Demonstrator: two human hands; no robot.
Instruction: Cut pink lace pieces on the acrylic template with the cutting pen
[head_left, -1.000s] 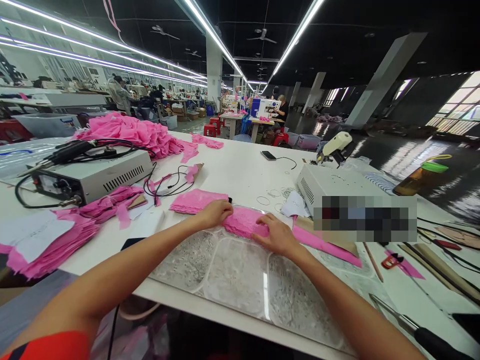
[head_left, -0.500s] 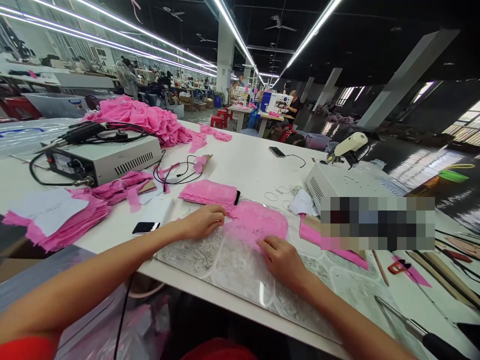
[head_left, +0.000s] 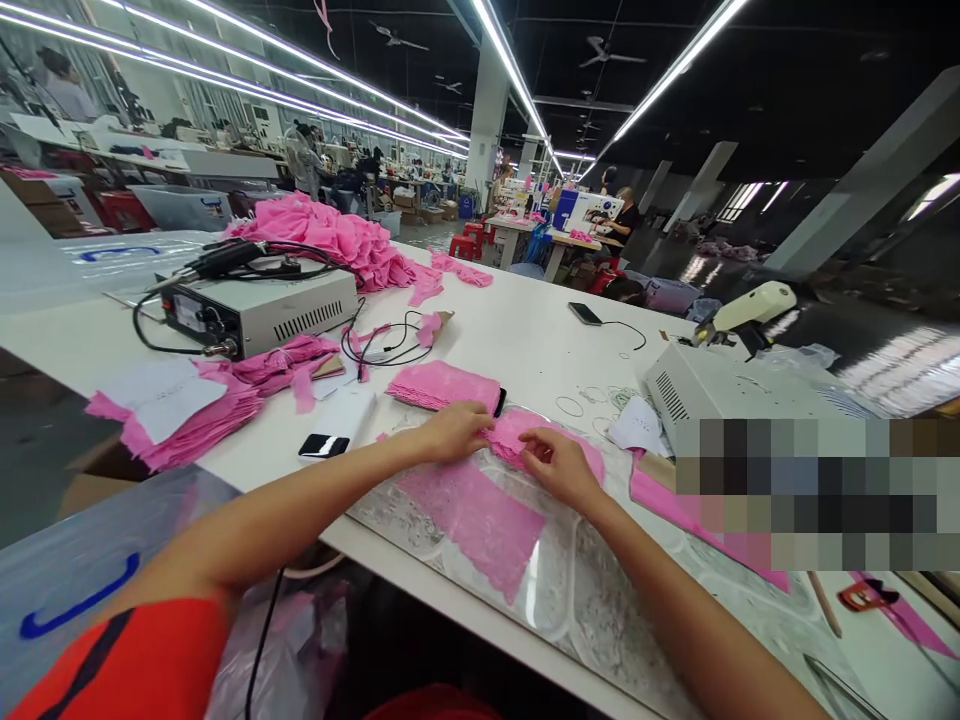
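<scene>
My left hand (head_left: 459,432) has its fingers closed at the left edge of a pink fabric piece (head_left: 511,436) on the clear mat (head_left: 555,590). My right hand (head_left: 559,465) bends over the same piece, thumb and fingers curled together at its near edge. Below my left hand, a separate thin pink fabric panel (head_left: 480,520) lies flat toward the table's front. Just behind my left hand sits a neat stack of folded pink fabric (head_left: 442,384), with a dark object's edge showing at its right end. My fingertips are partly hidden against the fabric.
A grey control box (head_left: 292,310) with a cabled handpiece stands left, before a heap of pink fabric (head_left: 322,235). Tied pink bundles (head_left: 232,400) lie nearer. A phone (head_left: 585,314), thin rings (head_left: 570,406) and another box (head_left: 720,390) occupy the back and right.
A thin pink panel now lies spread toward the table's front edge, below my left hand. Both hands are closer together over the pink fabric. The view has turned left.
</scene>
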